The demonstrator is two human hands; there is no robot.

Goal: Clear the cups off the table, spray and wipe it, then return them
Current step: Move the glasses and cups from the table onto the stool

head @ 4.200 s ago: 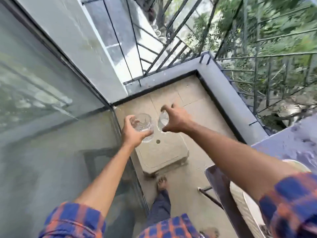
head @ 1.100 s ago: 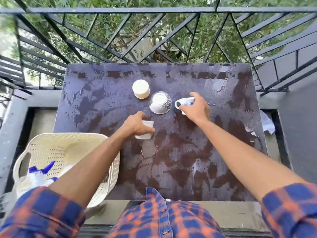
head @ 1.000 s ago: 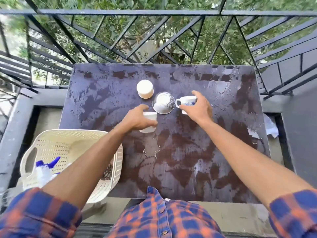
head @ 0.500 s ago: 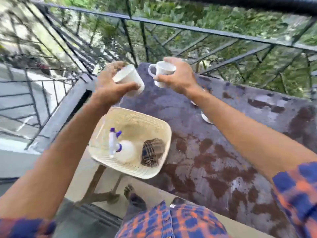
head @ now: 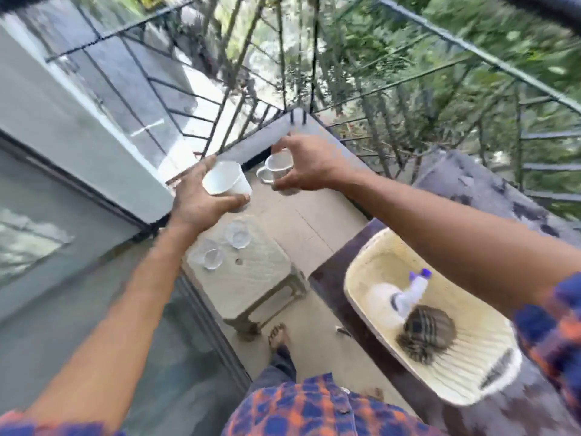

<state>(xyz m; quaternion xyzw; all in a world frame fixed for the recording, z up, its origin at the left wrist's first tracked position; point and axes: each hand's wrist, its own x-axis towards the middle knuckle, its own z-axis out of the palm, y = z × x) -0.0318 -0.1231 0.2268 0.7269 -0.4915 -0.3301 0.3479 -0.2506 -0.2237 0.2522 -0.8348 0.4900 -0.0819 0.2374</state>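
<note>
My left hand (head: 198, 199) grips a plain white cup (head: 226, 182), held tilted in the air above a low cream stool (head: 251, 284). My right hand (head: 309, 166) holds a white mug with a handle (head: 276, 168) just right of it. Two clear glasses (head: 237, 236) (head: 212, 258) stand on the stool's far left part, below my left hand. The dark wet table (head: 490, 190) lies at the right, partly hidden by my right arm.
A cream basket (head: 471, 350) at the table's near corner holds a white spray bottle (head: 405, 294) and a checked cloth (head: 427, 328). A glass door (head: 63, 278) runs along the left, black railing (head: 377, 99) ahead. My bare foot (head: 278, 333) stands beside the stool.
I have turned left from the table toward the stool, carrying the white cup and the mug over it. The basket now lies to my right.
</note>
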